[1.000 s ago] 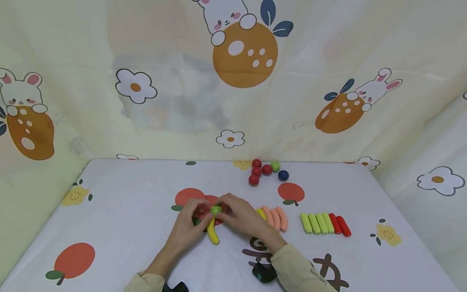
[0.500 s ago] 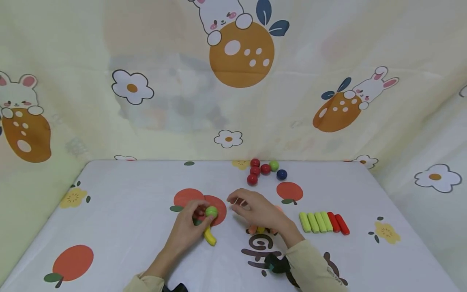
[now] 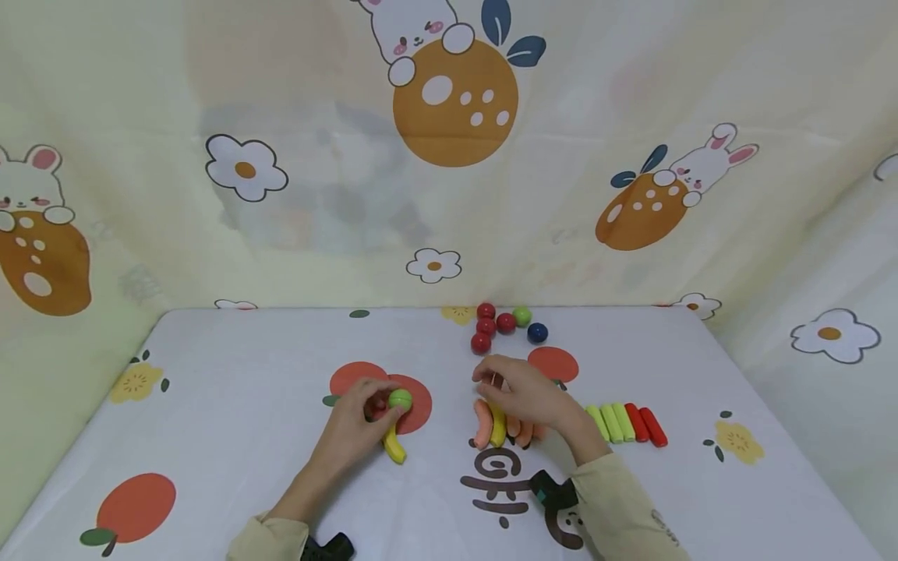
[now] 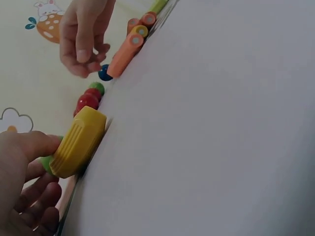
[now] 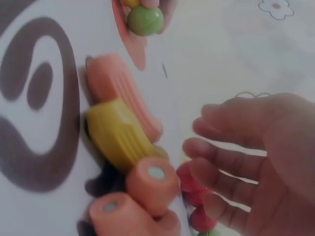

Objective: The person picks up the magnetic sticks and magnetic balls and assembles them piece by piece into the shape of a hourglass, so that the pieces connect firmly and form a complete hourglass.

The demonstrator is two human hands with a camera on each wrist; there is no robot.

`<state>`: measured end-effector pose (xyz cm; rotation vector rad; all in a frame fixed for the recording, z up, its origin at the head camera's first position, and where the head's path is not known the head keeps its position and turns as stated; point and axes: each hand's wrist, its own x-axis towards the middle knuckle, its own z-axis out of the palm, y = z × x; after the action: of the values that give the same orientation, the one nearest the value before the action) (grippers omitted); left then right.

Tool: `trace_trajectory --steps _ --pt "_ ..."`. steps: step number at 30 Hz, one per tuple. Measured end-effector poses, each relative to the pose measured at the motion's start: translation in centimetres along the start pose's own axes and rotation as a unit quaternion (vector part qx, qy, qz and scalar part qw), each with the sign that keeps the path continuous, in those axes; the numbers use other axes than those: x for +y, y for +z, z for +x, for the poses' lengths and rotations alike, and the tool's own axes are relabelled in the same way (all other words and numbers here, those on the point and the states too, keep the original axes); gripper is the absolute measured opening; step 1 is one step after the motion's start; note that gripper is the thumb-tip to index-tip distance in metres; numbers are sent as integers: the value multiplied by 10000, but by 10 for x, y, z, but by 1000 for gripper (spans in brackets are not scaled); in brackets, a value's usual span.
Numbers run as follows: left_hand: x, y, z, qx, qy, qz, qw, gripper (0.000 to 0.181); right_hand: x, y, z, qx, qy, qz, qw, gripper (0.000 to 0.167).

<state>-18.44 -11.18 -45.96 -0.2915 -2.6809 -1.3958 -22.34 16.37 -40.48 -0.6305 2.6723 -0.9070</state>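
Note:
A green ball (image 3: 401, 400) is pinched between the thumb and fingers of my left hand (image 3: 351, 425). Against it sits a curved yellow stick (image 3: 394, 446), its ridged side large in the left wrist view, with the ball (image 4: 47, 163) partly hidden behind it. My right hand (image 3: 529, 393) hovers over a row of curved sticks, its fingers loosely bent and holding nothing. An orange stick (image 3: 482, 425) and a yellow stick (image 3: 497, 426) lie just below that hand. More orange sticks (image 5: 153, 187) stand beside them, partly covered by the hand in the head view.
Several red balls (image 3: 481, 343), another green ball (image 3: 521, 315) and a dark blue ball (image 3: 537, 333) lie at the table's back edge. Straight light-green sticks (image 3: 616, 423) and red sticks (image 3: 653, 427) line up at the right. A printed white cloth (image 3: 238, 436) covers the table.
My right hand has left the green ball and moved right, over the orange and yellow sticks. My left hand stays at the ball. The head view has shifted slightly.

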Motion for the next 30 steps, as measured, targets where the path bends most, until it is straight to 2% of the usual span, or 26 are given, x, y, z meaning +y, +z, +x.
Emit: trace_trajectory --steps 8,10,14,16,24,30 --pt "-8 -4 12 -148 297 109 9994 31 4 0 3 -362 121 -352 9987 13" --pt "-12 -4 12 -137 255 76 9996 31 5 2 4 -456 100 -451 9979 14" --pt "-18 -6 9 -59 -14 -41 10000 30 5 7 6 -492 -59 -708 9963 17" --pt "-21 -6 8 -38 -23 -90 9999 30 5 9 7 -462 -63 -807 9956 18" --pt "-24 -3 10 -60 678 -156 9976 33 -2 10 5 -341 198 -679 9969 16" --pt "-22 -1 11 -91 753 -166 9970 33 -3 14 7 -99 199 -858 9961 13"
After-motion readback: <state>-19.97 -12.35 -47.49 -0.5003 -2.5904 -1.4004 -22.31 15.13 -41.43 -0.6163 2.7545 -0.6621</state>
